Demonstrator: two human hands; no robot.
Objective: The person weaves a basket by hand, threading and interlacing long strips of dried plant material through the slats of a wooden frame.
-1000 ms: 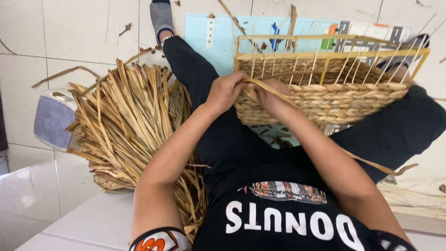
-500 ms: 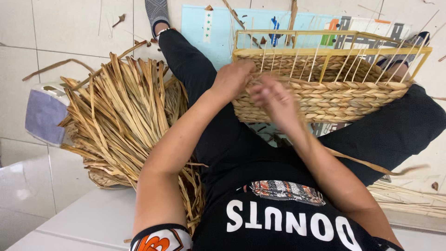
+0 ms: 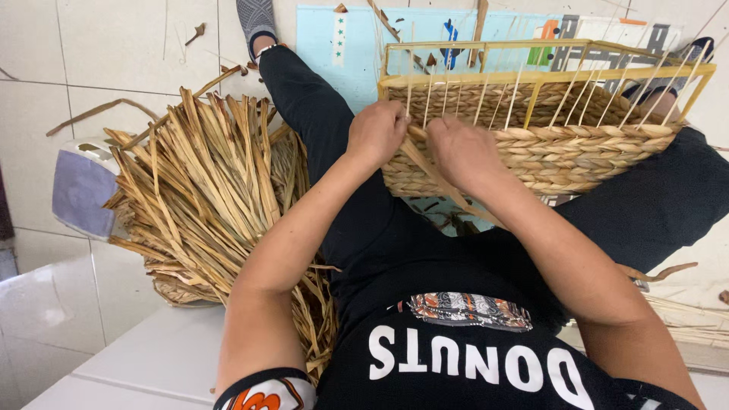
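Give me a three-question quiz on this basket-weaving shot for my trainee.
1. True or false: both hands work at the near top edge of the woven basket.
2. On which of the person's sides does the pile of dried leaf strips lie?
3. What colour is the frame that rises above the woven part? A red, B yellow, C black.

Key: 1 true, the left hand and right hand meet there. 2 the left. 3 B.

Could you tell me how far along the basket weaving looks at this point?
Done: the basket has several woven rows. In hand: the left hand and right hand work a strand at its top row. Left: bare frame stands above the weave, and a pile of strips lies alongside.
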